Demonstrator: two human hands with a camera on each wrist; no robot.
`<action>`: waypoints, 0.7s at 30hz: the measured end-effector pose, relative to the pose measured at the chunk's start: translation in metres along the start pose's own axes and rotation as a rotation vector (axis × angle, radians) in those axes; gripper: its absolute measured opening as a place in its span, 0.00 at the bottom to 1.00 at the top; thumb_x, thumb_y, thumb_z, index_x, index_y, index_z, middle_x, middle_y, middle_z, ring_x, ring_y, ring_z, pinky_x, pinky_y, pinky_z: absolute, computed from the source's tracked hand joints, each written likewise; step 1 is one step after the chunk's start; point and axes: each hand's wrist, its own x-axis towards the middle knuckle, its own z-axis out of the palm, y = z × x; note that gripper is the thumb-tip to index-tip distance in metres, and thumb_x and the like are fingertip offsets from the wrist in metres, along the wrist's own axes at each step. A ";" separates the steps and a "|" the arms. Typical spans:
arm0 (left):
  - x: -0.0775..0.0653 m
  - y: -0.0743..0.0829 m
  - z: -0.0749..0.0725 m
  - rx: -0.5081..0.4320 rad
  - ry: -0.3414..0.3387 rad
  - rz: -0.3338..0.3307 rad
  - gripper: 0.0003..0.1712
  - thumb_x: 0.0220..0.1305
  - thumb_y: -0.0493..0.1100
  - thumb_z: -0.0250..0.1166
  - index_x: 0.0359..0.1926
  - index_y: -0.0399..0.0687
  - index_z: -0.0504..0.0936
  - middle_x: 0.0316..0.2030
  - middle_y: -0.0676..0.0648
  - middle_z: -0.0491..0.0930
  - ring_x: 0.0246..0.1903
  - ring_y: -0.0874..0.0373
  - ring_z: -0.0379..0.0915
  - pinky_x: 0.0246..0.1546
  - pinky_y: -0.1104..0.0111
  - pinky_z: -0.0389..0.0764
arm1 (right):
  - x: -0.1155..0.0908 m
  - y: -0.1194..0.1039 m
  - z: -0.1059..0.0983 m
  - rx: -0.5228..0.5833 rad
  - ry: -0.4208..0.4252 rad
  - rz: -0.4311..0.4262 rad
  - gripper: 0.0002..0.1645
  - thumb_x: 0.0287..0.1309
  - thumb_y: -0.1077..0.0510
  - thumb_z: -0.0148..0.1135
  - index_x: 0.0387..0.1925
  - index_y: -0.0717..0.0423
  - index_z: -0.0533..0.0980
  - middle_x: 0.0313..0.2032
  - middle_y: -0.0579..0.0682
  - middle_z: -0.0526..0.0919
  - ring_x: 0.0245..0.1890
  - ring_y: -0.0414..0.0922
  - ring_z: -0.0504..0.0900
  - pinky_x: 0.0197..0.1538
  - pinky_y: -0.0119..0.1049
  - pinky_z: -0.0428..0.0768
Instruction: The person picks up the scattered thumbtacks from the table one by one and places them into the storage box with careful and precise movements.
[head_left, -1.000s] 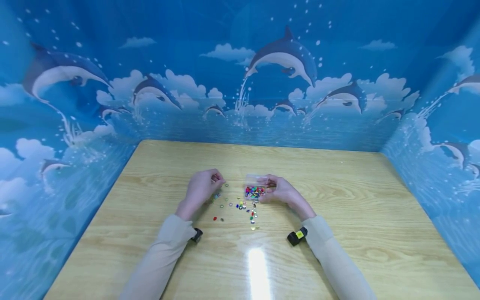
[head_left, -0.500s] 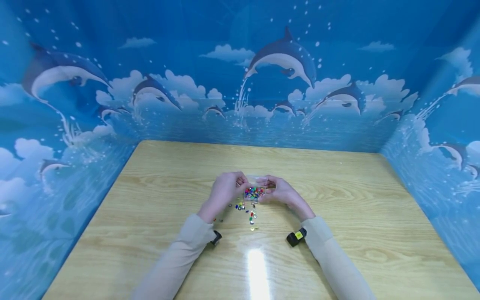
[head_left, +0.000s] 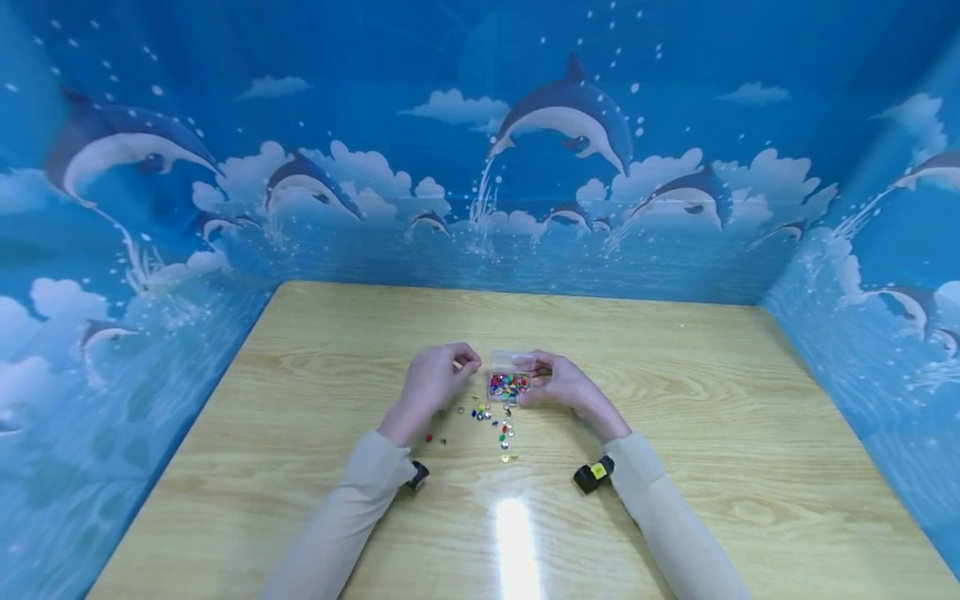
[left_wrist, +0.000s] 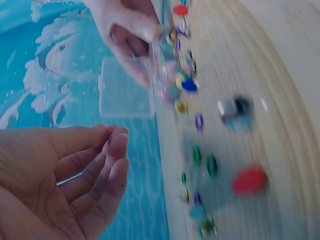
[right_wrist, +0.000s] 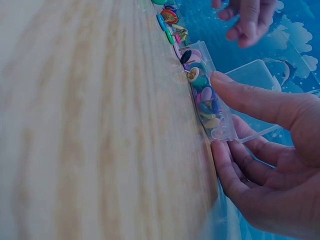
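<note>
A small clear plastic box [right_wrist: 227,129] with its hinged lid [head_left: 512,360] raised holds many colourful thumbtacks [head_left: 508,383]. My right hand [head_left: 561,385] grips the box at its right side, the thumb on the near wall and the fingers behind. Just left of the box, my left hand [head_left: 433,382] hovers over the table. In the left wrist view its thumb and index tips meet, the fingers gently bent, and nothing shows between them. Loose thumbtacks lie near the box, among them a red thumbtack [left_wrist: 250,181] and a green thumbtack [left_wrist: 212,165]. The left hand hides some in the head view.
The wooden table [head_left: 675,400] extends all around the box. Blue curtains [head_left: 450,150] printed with dolphins stand behind it and at both sides. Several more loose thumbtacks [head_left: 505,444] trail toward the table's front.
My left hand moved right from the scattered thumbtacks to the box's left edge, then drew back a little to the left. The right hand and box stayed in place.
</note>
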 end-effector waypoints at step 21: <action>-0.020 -0.056 -0.025 0.149 -0.126 -0.071 0.07 0.59 0.44 0.75 0.33 0.48 0.85 0.27 0.53 0.82 0.28 0.61 0.76 0.35 0.65 0.79 | -0.003 -0.004 0.000 0.005 -0.005 0.018 0.44 0.44 0.67 0.78 0.65 0.60 0.72 0.51 0.58 0.75 0.44 0.48 0.73 0.48 0.34 0.78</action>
